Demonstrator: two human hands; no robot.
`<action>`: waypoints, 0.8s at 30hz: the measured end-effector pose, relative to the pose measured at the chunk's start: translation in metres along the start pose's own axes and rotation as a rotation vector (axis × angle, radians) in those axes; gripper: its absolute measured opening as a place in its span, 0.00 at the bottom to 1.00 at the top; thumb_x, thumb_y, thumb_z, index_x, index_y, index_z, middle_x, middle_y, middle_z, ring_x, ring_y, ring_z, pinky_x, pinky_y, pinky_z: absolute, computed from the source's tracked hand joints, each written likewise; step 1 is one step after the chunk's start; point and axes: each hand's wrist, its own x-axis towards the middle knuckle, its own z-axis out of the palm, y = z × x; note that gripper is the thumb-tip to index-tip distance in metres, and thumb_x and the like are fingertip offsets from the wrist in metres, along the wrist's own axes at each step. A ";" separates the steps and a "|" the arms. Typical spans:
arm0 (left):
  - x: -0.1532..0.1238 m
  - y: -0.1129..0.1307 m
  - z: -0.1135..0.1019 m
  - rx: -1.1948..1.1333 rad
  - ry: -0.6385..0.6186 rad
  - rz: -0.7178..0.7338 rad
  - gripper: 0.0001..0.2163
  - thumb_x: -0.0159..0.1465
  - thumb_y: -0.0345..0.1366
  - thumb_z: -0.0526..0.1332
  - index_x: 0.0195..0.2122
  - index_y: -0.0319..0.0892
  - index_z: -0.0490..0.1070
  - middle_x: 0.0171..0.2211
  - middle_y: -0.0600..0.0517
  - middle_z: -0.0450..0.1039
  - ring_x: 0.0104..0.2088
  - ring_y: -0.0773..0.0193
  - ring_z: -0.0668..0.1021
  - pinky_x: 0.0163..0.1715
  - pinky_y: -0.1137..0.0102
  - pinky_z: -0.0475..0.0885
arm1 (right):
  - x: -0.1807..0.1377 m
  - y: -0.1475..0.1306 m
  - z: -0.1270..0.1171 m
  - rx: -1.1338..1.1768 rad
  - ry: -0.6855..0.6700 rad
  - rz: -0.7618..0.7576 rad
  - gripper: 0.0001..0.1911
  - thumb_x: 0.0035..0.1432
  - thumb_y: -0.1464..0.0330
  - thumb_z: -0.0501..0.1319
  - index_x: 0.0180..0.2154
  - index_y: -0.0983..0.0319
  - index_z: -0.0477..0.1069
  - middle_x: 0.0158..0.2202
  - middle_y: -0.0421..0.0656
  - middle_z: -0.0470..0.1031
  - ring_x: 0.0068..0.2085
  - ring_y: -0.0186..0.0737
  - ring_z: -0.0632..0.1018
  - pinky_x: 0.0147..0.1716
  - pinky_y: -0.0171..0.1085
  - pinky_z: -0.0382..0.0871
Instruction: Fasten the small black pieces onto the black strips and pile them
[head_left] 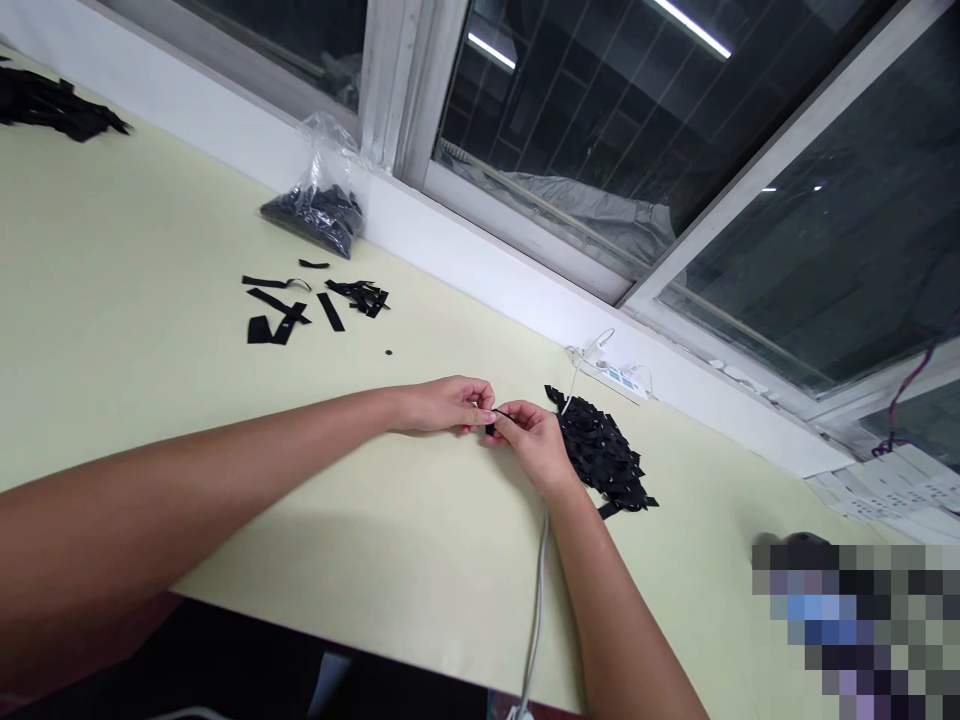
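Observation:
Both hands meet above the table, fingertips close together around a small black fabric strip [490, 429]. My left hand [450, 403] is closed, its thumb and fingers pinching the strip's near end. My right hand [534, 440] is closed on the same strip from the other side, and the fingers cover most of it. Just right of my right hand lies a large heap of black strips [606, 455]. Farther left on the table is a small pile of black strips [364, 297], with several loose black strips [330, 312] beside it.
A clear plastic bag [319, 195] of black pieces stands by the wall. A small dark disc [388, 352] lies on the table [420, 520]. A white cable [537, 600] runs under my right arm; a power strip [615, 378] sits against the wall. More black strips [56, 103] lie far left.

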 end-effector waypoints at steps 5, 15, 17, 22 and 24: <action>0.002 -0.001 -0.006 0.022 0.084 -0.025 0.12 0.60 0.43 0.65 0.35 0.41 0.65 0.25 0.56 0.67 0.25 0.69 0.70 0.28 0.71 0.66 | 0.003 0.006 -0.006 -0.031 0.010 -0.033 0.18 0.47 0.55 0.71 0.32 0.62 0.72 0.27 0.39 0.74 0.28 0.34 0.76 0.32 0.38 0.77; 0.004 -0.002 -0.011 0.110 0.290 0.004 0.14 0.58 0.45 0.66 0.36 0.38 0.74 0.27 0.52 0.69 0.26 0.69 0.70 0.26 0.72 0.68 | 0.007 0.011 -0.013 -0.116 0.163 0.012 0.20 0.44 0.55 0.71 0.31 0.62 0.70 0.26 0.41 0.75 0.27 0.37 0.76 0.23 0.34 0.71; 0.004 -0.002 -0.011 0.145 0.329 0.027 0.15 0.59 0.46 0.66 0.37 0.38 0.76 0.27 0.52 0.70 0.26 0.69 0.70 0.26 0.72 0.68 | 0.009 0.013 -0.014 -0.099 0.202 0.008 0.21 0.44 0.56 0.71 0.35 0.61 0.70 0.26 0.39 0.75 0.26 0.36 0.76 0.21 0.33 0.69; 0.005 -0.003 -0.009 0.156 0.412 0.064 0.14 0.59 0.43 0.66 0.40 0.38 0.77 0.29 0.50 0.74 0.26 0.69 0.72 0.28 0.71 0.70 | 0.009 0.013 -0.014 -0.097 0.219 0.030 0.21 0.44 0.56 0.71 0.37 0.61 0.73 0.29 0.40 0.77 0.27 0.35 0.75 0.21 0.32 0.68; 0.005 -0.003 -0.007 0.118 0.431 0.084 0.13 0.58 0.41 0.68 0.40 0.38 0.75 0.29 0.50 0.75 0.26 0.70 0.73 0.28 0.71 0.71 | 0.009 0.012 -0.013 -0.091 0.219 0.040 0.20 0.44 0.56 0.71 0.35 0.62 0.74 0.31 0.42 0.78 0.27 0.35 0.75 0.21 0.33 0.69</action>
